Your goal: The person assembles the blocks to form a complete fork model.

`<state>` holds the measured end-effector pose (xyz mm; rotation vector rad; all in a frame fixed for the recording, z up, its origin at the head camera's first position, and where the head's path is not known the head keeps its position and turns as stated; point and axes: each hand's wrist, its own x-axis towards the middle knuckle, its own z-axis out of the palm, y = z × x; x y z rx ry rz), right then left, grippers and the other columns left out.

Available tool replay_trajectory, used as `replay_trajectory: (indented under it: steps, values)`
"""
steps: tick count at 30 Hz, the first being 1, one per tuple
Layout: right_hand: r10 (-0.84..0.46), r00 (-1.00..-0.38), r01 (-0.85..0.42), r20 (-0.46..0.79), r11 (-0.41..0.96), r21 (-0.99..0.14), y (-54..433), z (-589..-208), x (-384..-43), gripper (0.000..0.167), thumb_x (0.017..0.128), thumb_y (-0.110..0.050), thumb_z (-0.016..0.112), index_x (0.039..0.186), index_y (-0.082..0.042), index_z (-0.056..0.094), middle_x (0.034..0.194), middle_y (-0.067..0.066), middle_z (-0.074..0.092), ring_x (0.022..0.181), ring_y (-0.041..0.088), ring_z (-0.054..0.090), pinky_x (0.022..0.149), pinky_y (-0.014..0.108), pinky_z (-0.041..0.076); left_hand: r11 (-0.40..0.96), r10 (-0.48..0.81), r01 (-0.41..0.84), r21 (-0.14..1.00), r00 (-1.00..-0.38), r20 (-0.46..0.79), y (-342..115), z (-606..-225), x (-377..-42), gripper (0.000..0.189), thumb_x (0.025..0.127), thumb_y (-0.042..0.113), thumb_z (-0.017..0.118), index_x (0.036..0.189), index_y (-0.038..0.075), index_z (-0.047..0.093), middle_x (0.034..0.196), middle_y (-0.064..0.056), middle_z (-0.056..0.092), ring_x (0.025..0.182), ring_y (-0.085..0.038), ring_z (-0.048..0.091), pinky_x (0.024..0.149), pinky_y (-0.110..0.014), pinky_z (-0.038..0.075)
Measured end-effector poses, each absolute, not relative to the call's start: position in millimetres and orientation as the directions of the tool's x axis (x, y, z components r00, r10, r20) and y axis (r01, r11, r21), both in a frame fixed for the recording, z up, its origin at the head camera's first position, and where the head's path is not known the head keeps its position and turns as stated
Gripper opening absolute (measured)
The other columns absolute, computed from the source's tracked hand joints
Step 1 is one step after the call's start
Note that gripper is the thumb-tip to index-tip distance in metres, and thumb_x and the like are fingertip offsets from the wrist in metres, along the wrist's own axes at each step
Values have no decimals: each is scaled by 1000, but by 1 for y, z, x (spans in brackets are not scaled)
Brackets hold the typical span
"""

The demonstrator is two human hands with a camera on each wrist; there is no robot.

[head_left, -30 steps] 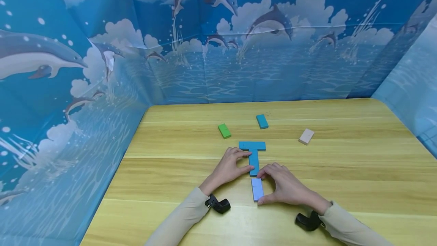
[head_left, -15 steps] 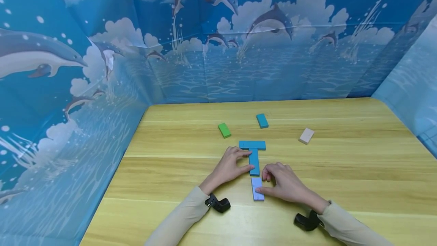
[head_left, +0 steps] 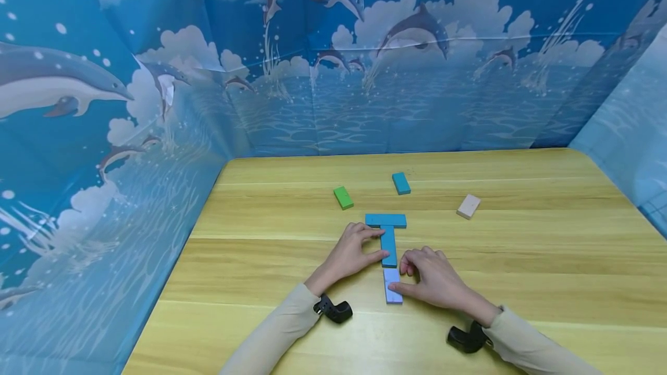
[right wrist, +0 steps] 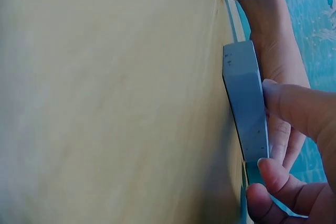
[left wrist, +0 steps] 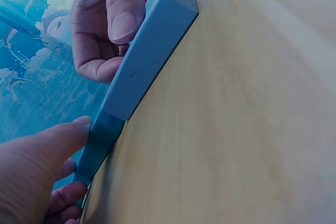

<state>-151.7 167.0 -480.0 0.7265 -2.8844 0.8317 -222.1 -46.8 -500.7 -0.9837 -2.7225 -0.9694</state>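
Note:
Two flat blue blocks form a T on the table: a crosswise blue block (head_left: pixel 385 220) and a lengthwise blue block (head_left: pixel 388 243) below it. A lavender block (head_left: pixel 393 297) lies end to end with the lengthwise one, meeting its near end. My left hand (head_left: pixel 346 253) holds the lengthwise blue block from the left, thumb and fingers spread along it. With the thumb on top of the lavender block and the other fingers curled at its right side, my right hand (head_left: pixel 438 282) grips it. In the right wrist view, fingertips (right wrist: pixel 270 174) sit near the joint between the blocks.
Farther back on the wooden table (head_left: pixel 281 201) lie a green block (head_left: pixel 343 197), a teal block (head_left: pixel 401 183) and a pale pinkish block (head_left: pixel 468 206). A dolphin-print cloth (head_left: pixel 344 114) hangs along the table's back and sides. Each wrist wears a black camera.
The right thumb has shifted from the lavender block's near end onto its top, and the fingers to its right side. The lavender block slid forward, closing the small gap. The left hand stayed put.

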Motion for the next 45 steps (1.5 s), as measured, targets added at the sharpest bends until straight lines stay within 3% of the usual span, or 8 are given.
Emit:
replay_trajectory:
  steps: [9,45]
  values:
    - [-405,-902,-424,149,766,-484,164,-478,-151,41,78,-63,66,78,-24,53,70,-14,43,70,10,36,65,33,26,594,546,601,534,-789,280,-47,-500,-222,52,85,45,68,128,16,62,110,2,58,104,-12,47,85,-24,39]
    - [-381,-908,-417,172,784,-461,161,-478,-149,38,79,-59,68,76,-24,52,67,-13,41,68,11,35,64,33,25,586,543,598,547,-791,281,-46,-501,-222,51,86,45,68,128,16,63,113,3,58,105,-12,46,86,-25,39]
